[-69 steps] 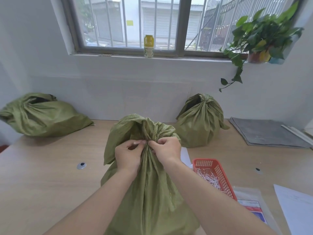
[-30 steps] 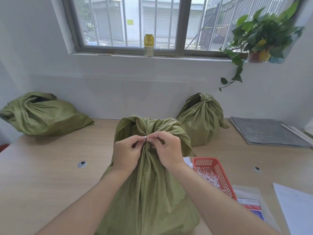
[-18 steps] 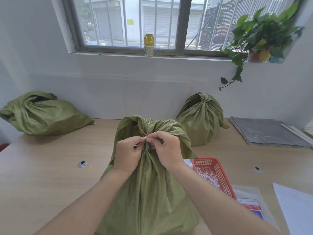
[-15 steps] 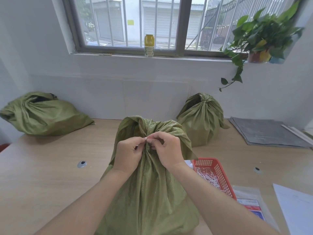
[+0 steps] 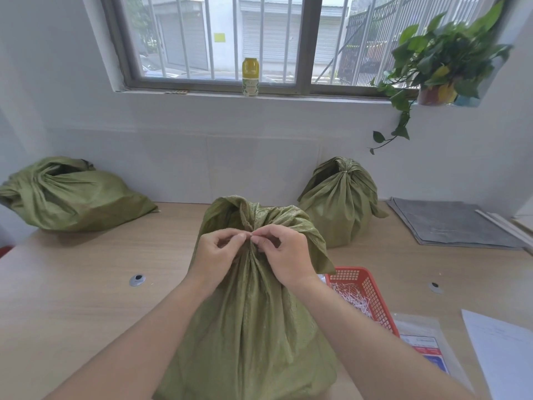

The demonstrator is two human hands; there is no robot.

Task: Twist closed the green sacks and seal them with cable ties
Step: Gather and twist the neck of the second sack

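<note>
I see the near sack [image 5: 251, 327] upright on the table [image 5: 86, 284], dead centre, neck twisted. Left hand [image 5: 217, 255] and right hand [image 5: 284, 255] sit on that neck, fingertips meeting, both pinching the gather; a tie there is too small to tell. The red basket [image 5: 372, 290] of white cable ties [image 5: 349, 295] is just right of the sack. The tied sack [image 5: 340, 203] and slumped sack [image 5: 66, 194] are well behind.

In front of me a pale wood-grain counter [image 5: 75, 298] runs up to a white wall [image 5: 230, 157]. Above it a barred window [image 5: 219, 39] lets in soft daylight; a yellow bottle [image 5: 250, 76] stands on the sill [image 5: 331, 97], and a leafy potted plant [image 5: 441, 53] trails down at the right end
</note>
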